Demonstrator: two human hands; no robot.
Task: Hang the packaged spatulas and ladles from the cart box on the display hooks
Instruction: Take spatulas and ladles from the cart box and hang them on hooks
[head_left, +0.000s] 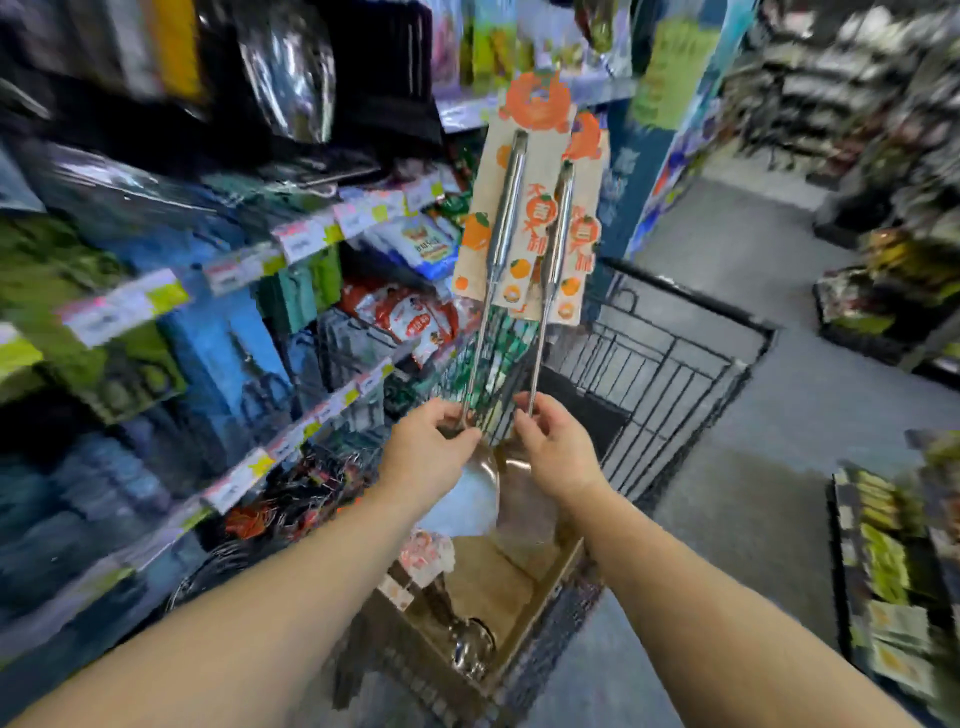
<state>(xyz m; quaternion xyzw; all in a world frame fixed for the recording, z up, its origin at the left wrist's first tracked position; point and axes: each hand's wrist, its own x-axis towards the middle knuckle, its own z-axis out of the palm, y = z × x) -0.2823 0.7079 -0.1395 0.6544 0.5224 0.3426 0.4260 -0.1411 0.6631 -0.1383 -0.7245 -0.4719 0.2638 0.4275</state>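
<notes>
Blurred shelves (218, 270) crowd the aisle left of the wire cart (675, 364). Above its cardboard box (498, 587), the left hand (426, 457) and right hand (556, 447) each pinch a carded ladle, left ladle (504, 228) and right ladle (558, 244).

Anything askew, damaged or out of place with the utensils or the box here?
Nothing stands out. The left hand and right hand hold two steel ladles on orange-printed cards upright over the brown cardboard box; blur hides fine damage.
</notes>
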